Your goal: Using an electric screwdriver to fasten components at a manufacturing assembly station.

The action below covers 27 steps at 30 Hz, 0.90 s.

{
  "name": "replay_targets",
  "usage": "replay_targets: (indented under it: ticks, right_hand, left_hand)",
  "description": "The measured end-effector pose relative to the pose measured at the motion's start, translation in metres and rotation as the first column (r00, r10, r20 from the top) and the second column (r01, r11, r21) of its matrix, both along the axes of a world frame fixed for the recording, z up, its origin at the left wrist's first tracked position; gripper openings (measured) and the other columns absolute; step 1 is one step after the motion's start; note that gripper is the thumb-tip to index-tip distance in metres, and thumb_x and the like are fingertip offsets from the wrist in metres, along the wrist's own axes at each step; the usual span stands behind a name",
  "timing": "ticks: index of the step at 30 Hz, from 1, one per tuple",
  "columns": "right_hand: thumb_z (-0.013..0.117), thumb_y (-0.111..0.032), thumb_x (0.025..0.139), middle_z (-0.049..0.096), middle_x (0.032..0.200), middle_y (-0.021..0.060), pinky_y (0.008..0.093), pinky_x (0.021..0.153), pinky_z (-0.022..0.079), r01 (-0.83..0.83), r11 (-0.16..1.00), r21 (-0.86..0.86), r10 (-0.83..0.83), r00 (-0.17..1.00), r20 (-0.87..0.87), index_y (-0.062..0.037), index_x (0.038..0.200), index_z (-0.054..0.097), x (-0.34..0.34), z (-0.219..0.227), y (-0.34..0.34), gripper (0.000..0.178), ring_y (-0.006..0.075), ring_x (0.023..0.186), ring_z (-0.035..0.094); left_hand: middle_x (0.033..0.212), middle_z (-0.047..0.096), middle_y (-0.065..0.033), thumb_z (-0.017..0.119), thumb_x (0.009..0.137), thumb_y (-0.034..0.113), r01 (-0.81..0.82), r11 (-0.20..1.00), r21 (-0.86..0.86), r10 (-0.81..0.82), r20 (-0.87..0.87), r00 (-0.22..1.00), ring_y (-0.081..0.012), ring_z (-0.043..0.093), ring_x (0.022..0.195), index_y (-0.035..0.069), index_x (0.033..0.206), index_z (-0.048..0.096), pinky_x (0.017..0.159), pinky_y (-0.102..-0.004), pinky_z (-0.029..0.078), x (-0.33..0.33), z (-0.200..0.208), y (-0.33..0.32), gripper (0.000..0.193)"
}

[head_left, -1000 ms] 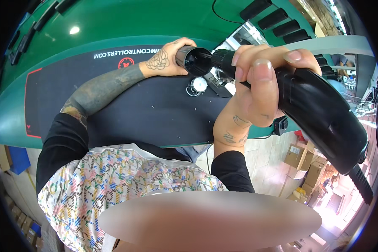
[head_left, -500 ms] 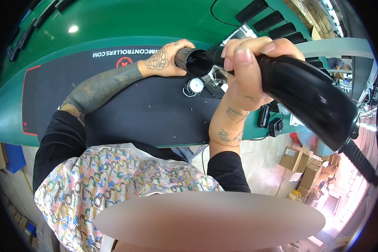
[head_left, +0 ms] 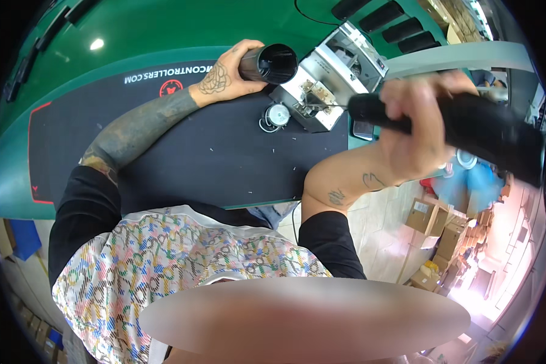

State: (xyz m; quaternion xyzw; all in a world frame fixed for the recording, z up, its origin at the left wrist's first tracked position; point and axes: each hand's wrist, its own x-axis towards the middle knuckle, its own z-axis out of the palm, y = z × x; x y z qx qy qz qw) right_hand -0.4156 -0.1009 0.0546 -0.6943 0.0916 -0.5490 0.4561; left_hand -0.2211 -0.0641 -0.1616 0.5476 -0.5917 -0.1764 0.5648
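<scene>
My left hand (head_left: pixel 224 77) is wrapped round a black cylindrical tube (head_left: pixel 268 63), its open end turned to the right. In my right hand (head_left: pixel 415 118), blurred by motion, is a black electric screwdriver (head_left: pixel 488 133) lying roughly level. Its thin bit points left, toward the front of a silver screw feeder (head_left: pixel 324 79); whether the two touch I cannot tell. Just left of the feeder, on the dark mat, sits a small round part (head_left: pixel 277 115) with a pale top and a wire loop beside it.
Several black tubes (head_left: pixel 400 29) lie in a row at the far right of the green table (head_left: pixel 182 27). Tiny light bits are scattered on the black mat (head_left: pixel 218 158). Dark bars (head_left: pixel 51 30) lie far left. Cardboard boxes (head_left: pixel 428 215) stand on the floor at right.
The screwdriver has come away from the tube's mouth and moved right, uncovering the feeder. My left hand has shifted slightly left and farther away with the tube.
</scene>
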Motion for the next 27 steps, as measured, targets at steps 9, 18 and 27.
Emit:
replay_targets:
  ticks: [9,18,27]
  right_hand:
    - [0.055,-0.015,0.084,0.049,0.066,0.0008,0.0288,0.058,0.044,-0.65,0.757,0.062,0.584,0.717,0.381,-0.0051,0.107,0.042,-0.045,0.01,-0.01,0.029,0.0116,0.054,0.049]
    - [0.053,-0.016,0.086,0.05,0.073,-0.0002,0.0328,0.067,0.042,-0.463,0.861,-0.211,0.497,0.853,0.16,-0.0079,0.11,0.043,-0.031,0.003,0.013,0.026,0.0157,0.066,0.053]
    - [0.047,0.01,0.074,0.048,0.063,0.0108,0.0354,0.05,0.041,-0.105,0.981,-0.165,0.121,0.989,0.088,-0.0019,0.105,0.04,0.034,-0.025,-0.004,0.034,0.0167,0.047,0.043]
  left_hand:
    - [0.107,0.054,-0.0109,0.076,0.059,0.013,0.048,0.997,-0.055,-0.044,0.065,0.997,-0.0276,0.054,0.1,0.006,0.113,0.046,0.087,-0.0353,0.043,0.004,-0.003,-0.001,0.062]
    - [0.107,0.054,-0.0124,0.074,0.058,0.011,0.118,0.993,-0.017,-0.117,0.044,0.992,-0.0286,0.055,0.1,0.003,0.112,0.046,0.086,-0.0342,0.044,0.002,0.002,0.002,0.062]
    - [0.103,0.056,-0.0147,0.073,0.059,0.012,0.087,0.995,-0.049,-0.083,0.08,0.993,-0.027,0.057,0.095,0.003,0.114,0.045,0.083,-0.0335,0.045,0.002,0.004,0.002,0.062]
